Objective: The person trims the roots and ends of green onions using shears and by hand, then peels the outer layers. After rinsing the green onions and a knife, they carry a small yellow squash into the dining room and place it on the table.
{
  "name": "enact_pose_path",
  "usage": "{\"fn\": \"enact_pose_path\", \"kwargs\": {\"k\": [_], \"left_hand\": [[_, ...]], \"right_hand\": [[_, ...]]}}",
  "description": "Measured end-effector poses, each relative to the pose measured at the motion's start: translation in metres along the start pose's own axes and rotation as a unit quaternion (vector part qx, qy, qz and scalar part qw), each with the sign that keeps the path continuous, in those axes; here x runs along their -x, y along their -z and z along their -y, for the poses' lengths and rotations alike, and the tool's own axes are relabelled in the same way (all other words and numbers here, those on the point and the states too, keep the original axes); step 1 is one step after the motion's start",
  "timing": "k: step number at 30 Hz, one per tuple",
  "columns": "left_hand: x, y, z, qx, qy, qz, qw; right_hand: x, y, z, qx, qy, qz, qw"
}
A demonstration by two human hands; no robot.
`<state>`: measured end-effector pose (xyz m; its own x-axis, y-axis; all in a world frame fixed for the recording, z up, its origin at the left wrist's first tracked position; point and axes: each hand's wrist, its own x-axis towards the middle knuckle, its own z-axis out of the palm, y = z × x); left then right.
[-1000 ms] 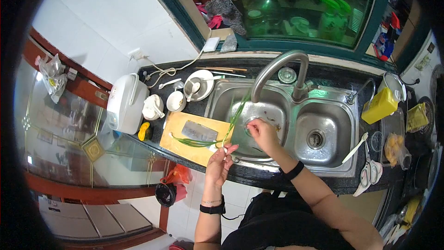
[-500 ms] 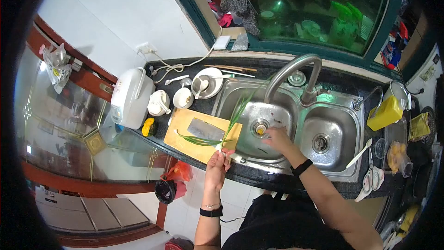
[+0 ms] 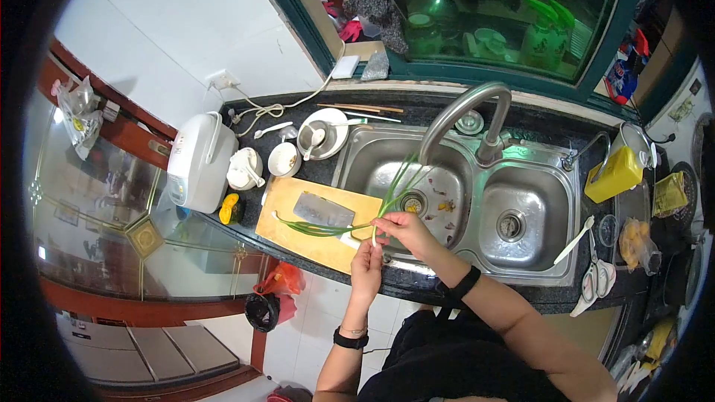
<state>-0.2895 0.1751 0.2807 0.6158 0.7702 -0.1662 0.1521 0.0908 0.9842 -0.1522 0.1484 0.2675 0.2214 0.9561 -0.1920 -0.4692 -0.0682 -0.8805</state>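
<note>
My left hand (image 3: 367, 266) is closed around the white root end of a scallion (image 3: 396, 190), over the right edge of the wooden cutting board (image 3: 283, 195). The long green leaves stand up toward the sink. My right hand (image 3: 404, 231) has its thumb and fingers together on the scallion just above my left. More scallions (image 3: 316, 231) lie across the board and over the cleaver (image 3: 322, 210), whose blade rests flat. The cleaver's pale handle is partly covered near my hands.
To the right is a double steel sink (image 3: 477, 246) with scraps around its left drain, under a curved faucet (image 3: 454, 108). A rice cooker (image 3: 197, 164), bowls (image 3: 284, 158) and a piece of pumpkin (image 3: 229, 208) stand left. Scissors (image 3: 596, 283) lie on the right counter.
My right hand has moved left from above the sink basin to the scallion beside my left hand. Several scraps now show in the left basin. The view has shifted slightly.
</note>
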Motion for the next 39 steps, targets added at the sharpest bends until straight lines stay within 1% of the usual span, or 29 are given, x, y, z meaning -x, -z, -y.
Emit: {"fn": "enact_pose_path", "kwargs": {"k": [2,4,7,9,11,12,15,16,18,20,21,22,23,24,25,26,27,28,29,30,31,32,33,34,36,38,39], "left_hand": [[0.000,-0.005,-0.001,-0.001,-0.011,-0.006,1.000],[-0.001,-0.006,-0.003,-0.002,-0.021,-0.011,1.000],[-0.001,-0.005,-0.002,-0.013,-0.010,-0.006,1.000],[-0.002,-0.006,-0.001,0.004,0.001,-0.002,1.000],[-0.002,-0.008,-0.003,0.020,0.011,0.000,1.000],[-0.002,-0.008,-0.004,0.036,0.021,0.001,0.999],[-0.003,-0.007,-0.002,0.035,0.043,0.028,0.998],[-0.003,-0.007,-0.001,0.036,0.043,0.028,0.998],[-0.004,-0.008,-0.001,0.071,0.051,0.045,0.995],[-0.003,-0.013,-0.001,0.053,0.039,0.033,0.997],[-0.003,-0.015,-0.001,0.035,0.026,0.020,0.999],[-0.003,-0.015,0.001,0.035,0.026,0.020,0.999],[-0.004,-0.014,0.005,-0.021,0.010,0.014,1.000],[-0.004,-0.014,0.008,-0.076,-0.006,0.008,0.997],[-0.005,-0.013,0.010,-0.076,-0.006,0.008,0.997],[-0.005,-0.013,0.011,-0.096,-0.015,0.011,0.995],[-0.005,-0.013,0.012,-0.116,-0.025,0.014,0.993],[-0.006,-0.014,0.011,-0.116,-0.025,0.014,0.993],[-0.007,-0.016,0.009,-0.105,-0.045,0.010,0.993],[-0.008,-0.017,0.007,-0.093,-0.066,0.006,0.993],[-0.008,-0.017,0.005,-0.093,-0.066,0.006,0.993],[-0.008,-0.017,0.004,-0.059,-0.047,0.013,0.997],[-0.008,-0.016,0.003,-0.024,-0.029,0.020,0.999],[-0.008,-0.015,0.003,-0.024,-0.029,0.020,0.999],[-0.009,-0.012,0.003,0.001,0.000,0.038,0.999],[-0.009,-0.009,0.003,0.013,0.007,0.037,0.999],[-0.009,-0.007,0.003,0.025,0.014,0.037,0.999]], "right_hand": [[0.003,-0.001,-0.002,-0.076,-0.008,0.003,0.997],[0.003,-0.001,-0.003,-0.074,-0.009,0.000,0.997],[0.003,0.001,-0.006,-0.065,-0.013,0.001,0.998],[0.003,0.000,-0.005,-0.059,-0.015,0.005,0.998],[0.005,-0.005,-0.001,-0.062,-0.009,-0.031,0.998],[0.004,-0.005,-0.002,-0.062,-0.009,-0.031,0.998],[0.004,-0.004,-0.003,-0.057,-0.009,-0.040,0.998],[0.005,-0.004,-0.001,-0.032,-0.007,-0.047,0.998],[0.006,-0.004,-0.001,-0.006,-0.005,-0.053,0.999],[0.006,-0.003,-0.005,0.037,0.022,-0.079,0.996],[0.006,-0.003,-0.006,0.037,0.022,-0.079,0.996],[0.006,-0.002,-0.007,0.132,0.050,-0.101,0.985],[0.006,-0.002,-0.007,0.225,0.077,-0.121,0.964],[0.007,-0.003,-0.004,0.225,0.077,-0.120,0.964],[0.008,-0.004,0.000,0.307,0.147,-0.144,0.929],[0.010,-0.005,0.005,0.386,0.215,-0.166,0.882],[0.011,-0.006,0.009,0.386,0.215,-0.166,0.882],[0.013,-0.005,0.013,0.442,0.258,-0.152,0.845],[0.014,-0.005,0.015,0.495,0.301,-0.137,0.803],[0.014,-0.004,0.017,0.496,0.301,-0.137,0.803],[0.015,-0.004,0.018,0.529,0.309,-0.120,0.781],[0.016,-0.003,0.019,0.561,0.317,-0.103,0.758],[0.018,-0.003,0.020,0.561,0.317,-0.104,0.758],[0.020,-0.003,0.022,0.564,0.321,-0.089,0.756],[0.024,-0.001,0.026,0.566,0.326,-0.074,0.753],[0.029,0.002,0.030,0.572,0.328,-0.031,0.751],[0.031,0.004,0.032,0.572,0.327,-0.032,0.752]]}}
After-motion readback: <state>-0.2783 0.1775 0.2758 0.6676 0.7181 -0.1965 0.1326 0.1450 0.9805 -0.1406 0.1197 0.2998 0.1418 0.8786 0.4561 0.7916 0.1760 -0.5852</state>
